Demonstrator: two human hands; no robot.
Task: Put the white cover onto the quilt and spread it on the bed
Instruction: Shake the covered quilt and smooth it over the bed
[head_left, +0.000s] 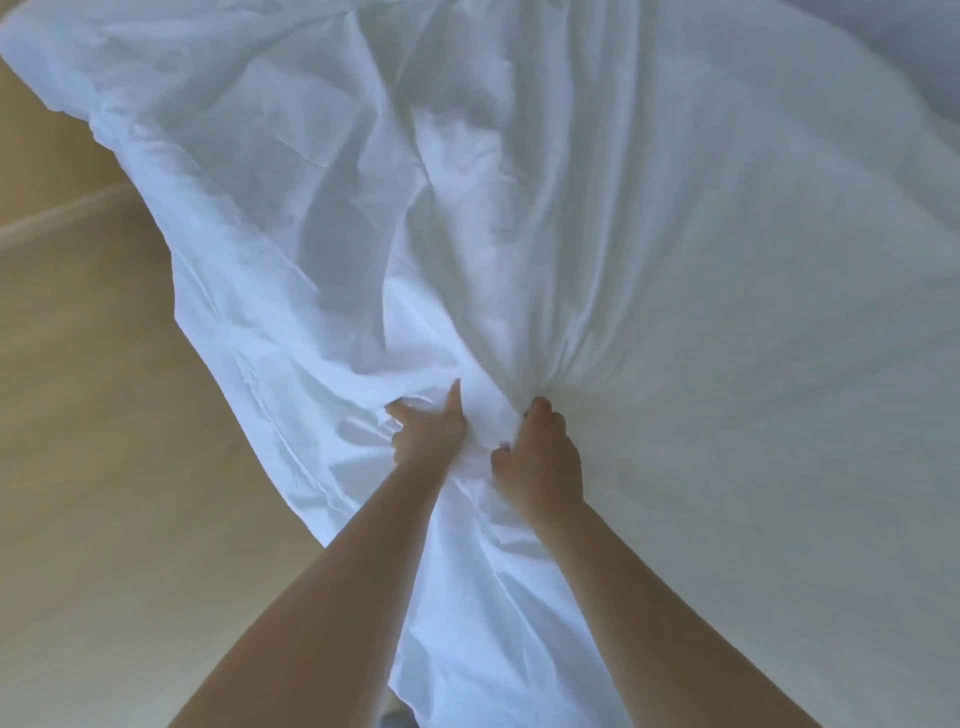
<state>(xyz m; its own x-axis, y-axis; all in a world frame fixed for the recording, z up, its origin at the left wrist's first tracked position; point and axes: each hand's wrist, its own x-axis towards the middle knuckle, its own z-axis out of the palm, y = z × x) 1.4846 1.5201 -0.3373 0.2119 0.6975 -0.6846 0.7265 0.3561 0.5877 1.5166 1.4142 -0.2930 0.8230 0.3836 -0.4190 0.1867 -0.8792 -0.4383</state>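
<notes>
The white cover (363, 182) lies wrinkled across the bed and drapes off its left edge down to the floor. My left hand (428, 428) grips a bunch of the cover, thumb pointing forward. Just to its right, my right hand (540, 457) clutches another gathered fold, fingers curled into the cloth. Creases fan out from both grips. The puffier, smoother white area to the right (727, 260) may be the quilt, though I cannot tell it apart from the cover for certain.
Pale wooden floor (104, 415) fills the left side, with a lighter skirting line (52, 218) near the upper left. A grey-blue shadowed patch of bedding (914, 57) shows at the top right.
</notes>
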